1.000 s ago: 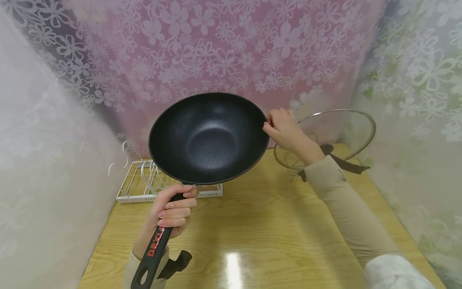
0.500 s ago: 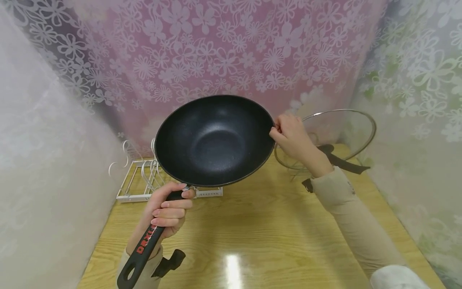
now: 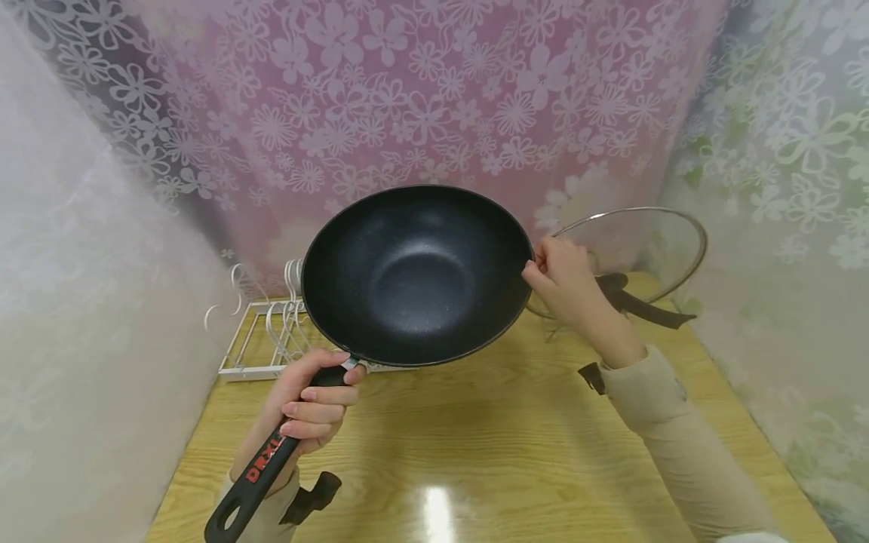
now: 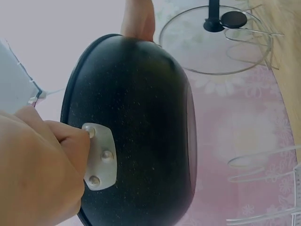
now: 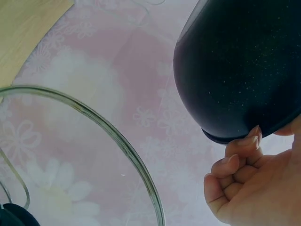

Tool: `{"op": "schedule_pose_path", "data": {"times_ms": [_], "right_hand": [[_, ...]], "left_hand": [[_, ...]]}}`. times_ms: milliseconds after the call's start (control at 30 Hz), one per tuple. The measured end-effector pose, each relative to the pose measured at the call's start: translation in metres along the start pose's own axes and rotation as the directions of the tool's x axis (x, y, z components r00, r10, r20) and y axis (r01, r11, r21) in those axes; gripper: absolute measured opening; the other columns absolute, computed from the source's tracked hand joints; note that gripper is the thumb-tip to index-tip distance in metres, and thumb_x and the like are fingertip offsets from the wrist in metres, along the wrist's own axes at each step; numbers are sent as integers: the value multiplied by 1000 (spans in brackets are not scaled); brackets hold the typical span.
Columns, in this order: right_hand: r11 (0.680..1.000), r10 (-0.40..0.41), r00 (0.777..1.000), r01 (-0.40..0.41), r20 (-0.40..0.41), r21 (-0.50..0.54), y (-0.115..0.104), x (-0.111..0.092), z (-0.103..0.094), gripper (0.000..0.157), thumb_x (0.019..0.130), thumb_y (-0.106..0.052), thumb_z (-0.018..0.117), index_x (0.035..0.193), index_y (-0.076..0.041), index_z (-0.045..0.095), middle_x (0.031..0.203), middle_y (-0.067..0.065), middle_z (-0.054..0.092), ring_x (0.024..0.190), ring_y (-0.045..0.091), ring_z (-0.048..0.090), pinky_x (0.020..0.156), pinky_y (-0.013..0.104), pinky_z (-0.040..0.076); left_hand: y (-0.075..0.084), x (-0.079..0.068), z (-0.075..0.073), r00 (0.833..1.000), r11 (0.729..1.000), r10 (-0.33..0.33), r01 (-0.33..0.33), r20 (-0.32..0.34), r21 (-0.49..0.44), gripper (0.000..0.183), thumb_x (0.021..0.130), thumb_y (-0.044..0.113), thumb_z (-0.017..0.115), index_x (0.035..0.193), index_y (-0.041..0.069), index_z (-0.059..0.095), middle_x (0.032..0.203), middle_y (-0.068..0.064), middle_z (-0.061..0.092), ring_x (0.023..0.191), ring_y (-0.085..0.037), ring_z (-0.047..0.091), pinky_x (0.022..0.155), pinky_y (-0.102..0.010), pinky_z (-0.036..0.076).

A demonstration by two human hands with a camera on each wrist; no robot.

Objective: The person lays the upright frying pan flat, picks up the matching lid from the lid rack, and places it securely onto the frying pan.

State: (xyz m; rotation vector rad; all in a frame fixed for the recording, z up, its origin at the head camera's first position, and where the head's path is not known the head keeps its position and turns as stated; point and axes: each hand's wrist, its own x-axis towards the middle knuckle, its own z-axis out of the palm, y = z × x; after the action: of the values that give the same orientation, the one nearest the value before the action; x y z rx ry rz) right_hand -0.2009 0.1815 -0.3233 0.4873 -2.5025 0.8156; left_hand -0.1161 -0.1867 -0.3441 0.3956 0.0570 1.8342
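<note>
A black wok (image 3: 421, 279) hangs above the table, tilted so that its inside faces the head camera. My left hand (image 3: 315, 400) is wrapped round its long black handle (image 3: 254, 479), which bears red lettering. On the far side of the pan, my right hand (image 3: 566, 286) pinches the rim between thumb and curled fingers. In the left wrist view the speckled outside of the wok (image 4: 136, 122) shows, with a riveted metal bracket (image 4: 101, 157) by the left hand. The right wrist view shows the right hand's fingers (image 5: 242, 148) curled under the rim.
A glass lid (image 3: 699, 241) with a metal rim and black knob stands upright in a wire holder at the back right. Behind the wok a white wire rack (image 3: 247, 373) sits at the back left of the wooden table (image 3: 516, 452). Flowered curtains (image 3: 421, 90) enclose the table.
The wok has moved right and slightly down, covering more of the lid's left side. Both hands keep their hold, the right shifting right and down, the handle's end swinging left.
</note>
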Motion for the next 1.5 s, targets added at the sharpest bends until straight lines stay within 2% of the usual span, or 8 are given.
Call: {"op": "schedule_pose_path", "data": {"times_ms": [133,367,533,633,1033,1300,1500], "right_hand": [[999,22,1000,-23,20,23,-1,-11,-3,21,86,-14,49,68,-8,41,67,7,42,71,29,40,76,46,26],[993,78,997,-79,8,91,-9,-31,-11,19,89,-12,51,72,-7,42,69,7,42,75,29,39,84,51,26],[992,104,994,-102,-18,76,-14,-44,-14,18,88,-11,52,73,-6,44,72,9,44,71,29,41,74,44,31],[991,120,992,-118,-23,64,-17,-53,-16,16,89,-12,52,75,-6,46,74,9,45,73,28,42,70,39,30],[991,131,986,-126,-102,51,-21,-82,-18,13,83,-7,53,73,-6,46,70,7,44,71,27,38,69,38,26],[978,196,976,-189,-89,84,-26,-110,-23,10,86,-3,55,78,-4,50,77,8,49,76,22,43,69,31,30],[958,270,961,-262,-62,114,-28,-129,-29,10,87,-2,57,79,-4,51,81,8,50,80,22,48,70,25,33]], "left_hand": [[-3,-2,0,1000,1000,1,0,-22,26,26,107,25,33,107,3,47,63,5,25,38,-2,27,32,-11,24],[-5,-4,1,1000,998,-18,19,-12,66,30,107,27,30,108,2,46,64,5,25,38,-2,28,31,-12,23],[-6,-6,2,999,993,-45,48,-26,111,30,108,28,29,108,4,46,64,5,24,38,-2,28,30,-13,20],[-7,-8,2,997,990,-63,67,-36,124,30,108,29,29,108,5,47,65,5,24,39,-2,28,30,-14,19],[-18,-10,3,992,974,-76,96,-100,203,30,107,31,31,107,7,49,63,5,24,38,-1,28,28,-16,14],[-31,-11,2,986,962,-71,108,-151,250,30,107,32,29,105,9,49,63,7,25,40,1,32,28,-17,10],[-37,-10,0,984,959,-67,108,-162,263,32,108,32,26,105,10,49,64,7,25,40,2,31,28,-17,11]]}}
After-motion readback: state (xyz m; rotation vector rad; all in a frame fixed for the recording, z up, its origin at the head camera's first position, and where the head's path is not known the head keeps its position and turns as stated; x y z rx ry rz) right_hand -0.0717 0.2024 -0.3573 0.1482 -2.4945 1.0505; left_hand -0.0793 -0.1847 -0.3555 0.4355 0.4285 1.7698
